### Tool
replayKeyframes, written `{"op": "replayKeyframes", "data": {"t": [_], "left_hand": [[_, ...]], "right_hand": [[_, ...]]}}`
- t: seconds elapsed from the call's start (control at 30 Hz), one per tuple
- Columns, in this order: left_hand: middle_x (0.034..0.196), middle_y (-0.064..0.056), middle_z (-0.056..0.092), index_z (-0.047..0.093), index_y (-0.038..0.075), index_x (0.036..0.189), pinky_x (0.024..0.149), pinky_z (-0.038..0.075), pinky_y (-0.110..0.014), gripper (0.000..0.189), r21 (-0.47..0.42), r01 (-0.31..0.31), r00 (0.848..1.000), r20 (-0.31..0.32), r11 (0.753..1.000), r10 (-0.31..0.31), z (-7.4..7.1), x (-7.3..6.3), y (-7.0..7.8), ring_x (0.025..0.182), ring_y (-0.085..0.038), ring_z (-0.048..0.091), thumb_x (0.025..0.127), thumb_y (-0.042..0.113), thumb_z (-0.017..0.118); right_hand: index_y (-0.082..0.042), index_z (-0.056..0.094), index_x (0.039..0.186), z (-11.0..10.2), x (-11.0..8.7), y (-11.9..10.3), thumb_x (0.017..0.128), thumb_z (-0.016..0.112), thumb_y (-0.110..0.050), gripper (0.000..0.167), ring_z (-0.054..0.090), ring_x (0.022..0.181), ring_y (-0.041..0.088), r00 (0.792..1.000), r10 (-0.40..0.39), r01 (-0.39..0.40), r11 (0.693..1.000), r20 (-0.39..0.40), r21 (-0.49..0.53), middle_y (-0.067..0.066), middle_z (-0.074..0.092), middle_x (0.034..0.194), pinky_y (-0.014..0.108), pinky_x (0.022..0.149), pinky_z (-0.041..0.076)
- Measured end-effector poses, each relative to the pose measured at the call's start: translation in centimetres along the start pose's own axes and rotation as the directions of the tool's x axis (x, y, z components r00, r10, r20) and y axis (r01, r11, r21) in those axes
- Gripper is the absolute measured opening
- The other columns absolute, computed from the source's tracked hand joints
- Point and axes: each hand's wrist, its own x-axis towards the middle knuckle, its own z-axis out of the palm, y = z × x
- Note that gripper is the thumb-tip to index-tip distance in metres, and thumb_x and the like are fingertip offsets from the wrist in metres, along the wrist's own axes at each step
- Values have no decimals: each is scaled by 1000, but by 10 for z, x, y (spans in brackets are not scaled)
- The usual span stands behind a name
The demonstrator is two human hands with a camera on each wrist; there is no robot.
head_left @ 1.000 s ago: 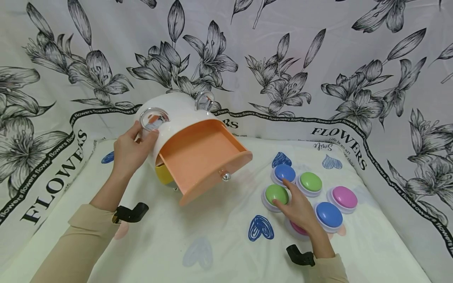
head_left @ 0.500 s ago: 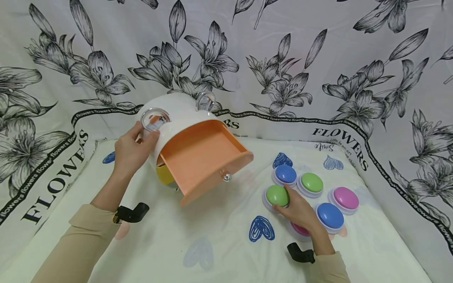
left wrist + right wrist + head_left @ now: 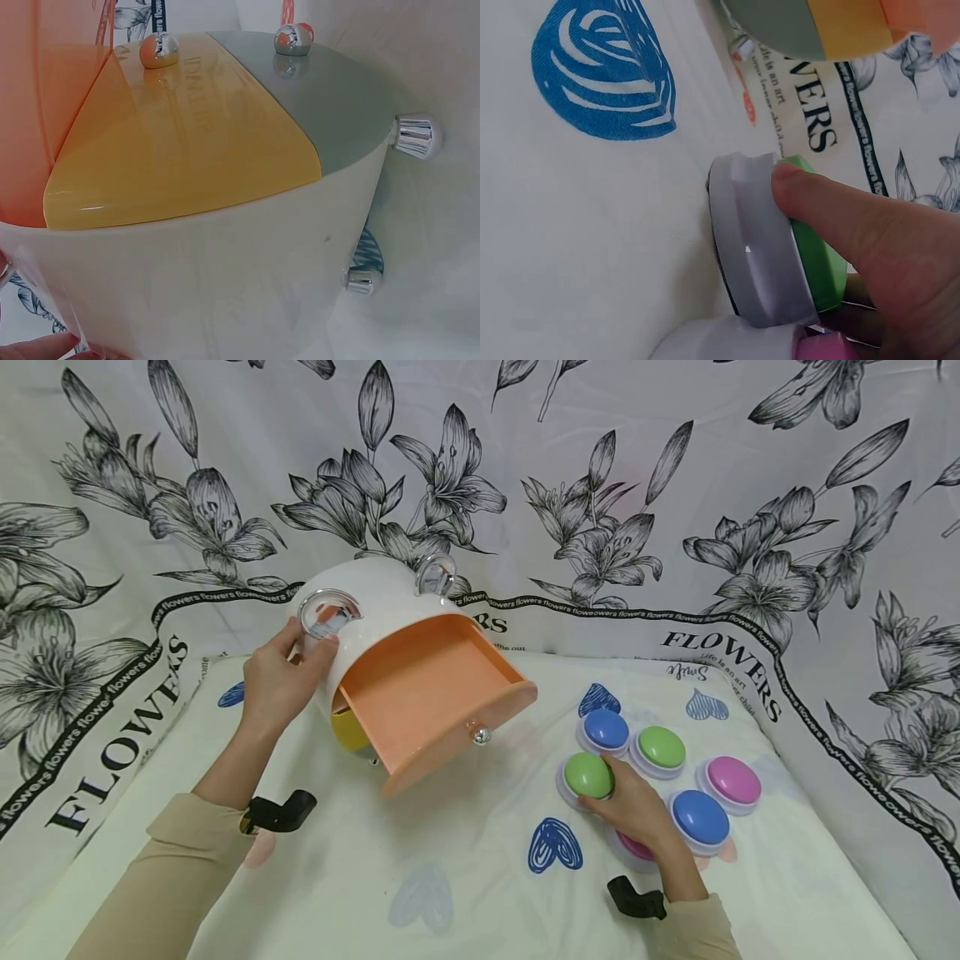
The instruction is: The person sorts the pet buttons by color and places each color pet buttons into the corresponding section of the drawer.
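Partly hidden, the left hand (image 3: 281,681) grips a white case (image 3: 378,597). The right hand (image 3: 633,802) holds the left green button (image 3: 587,774), half-covering a pink button (image 3: 633,847).

On my feed the left hand (image 3: 283,672) has thumb and fingers gripping the side of a tilted white box (image 3: 382,597), right by a clear round piece (image 3: 328,612). Its orange drawer (image 3: 431,693) sticks way out, silver knob (image 3: 482,736) on the front, yellow panel (image 3: 347,729) peeking out underneath. Over on the right I've got the right hand (image 3: 637,802) holding a green button (image 3: 588,774), with a blue button (image 3: 605,728) just behind it and a pink button (image 3: 634,847) half hidden under the hand. All on white cloth (image 3: 337,893) with blue hearts.
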Motion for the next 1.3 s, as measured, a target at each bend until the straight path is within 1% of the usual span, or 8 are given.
{"op": "replayKeyframes", "data": {"t": [0.17,0.3,0.43,0.63,0.77,0.93,1.17,1.3], "left_hand": [[143,-7,37,46,13,136,93,45,-44,62,-2,-13,1000,-4,1000,13,0,0,0,127,-28,42,87,52,50],[142,-8,40,49,13,134,93,46,-44,61,-4,-18,1000,-9,1000,18,0,0,0,125,-27,44,86,51,51],[141,-8,42,50,13,132,91,47,-44,60,0,-15,1000,-14,1000,15,0,1,0,124,-28,45,86,52,51],[142,-8,40,48,13,135,93,46,-44,62,-5,-14,1000,-12,1000,14,-1,1,1,126,-27,43,86,51,51],[141,-8,41,48,12,134,93,45,-45,62,-6,-18,1000,-11,1000,18,-1,1,1,126,-27,43,86,52,51],[141,-9,41,48,12,134,93,45,-45,63,-4,-11,1000,-4,1000,11,-1,1,0,125,-27,43,86,52,50],[141,-10,41,49,11,133,93,46,-45,63,-5,-12,1000,-2,1000,12,0,1,0,125,-28,43,86,52,50],[142,-10,40,48,11,134,94,45,-45,63,-10,-10,1000,-1,1000,10,0,1,0,126,-28,42,86,52,51]], "right_hand": [[-5,44,131,-1,0,-1,73,76,-35,73,56,108,29,1000,2,-1,1000,-21,18,13,56,121,49,94,45],[-2,40,135,-5,-1,-2,74,75,-37,78,53,112,34,999,29,-28,999,-39,23,18,52,127,50,95,44],[1,36,138,-11,-1,-6,75,74,-39,83,50,116,38,996,65,-63,997,-57,36,22,48,132,52,95,43],[1,34,139,-24,3,-14,76,73,-40,85,50,114,38,993,78,-73,996,-88,55,23,46,131,53,92,45],[1,35,138,-31,8,-18,75,73,-40,84,53,108,35,991,60,-54,997,-116,54,22,49,127,50,89,47],[3,37,136,-41,13,-25,75,75,-35,82,55,103,34,985,4,1,1000,-170,28,24,50,127,49,86,48],[4,38,135,-59,22,-38,75,74,-35,80,55,104,35,979,-13,19,1000,-202,23,24,50,127,49,85,49],[3,39,135,-66,28,-46,75,74,-36,80,56,103,35,974,-22,22,1000,-224,0,23,51,125,49,83,49]]}}
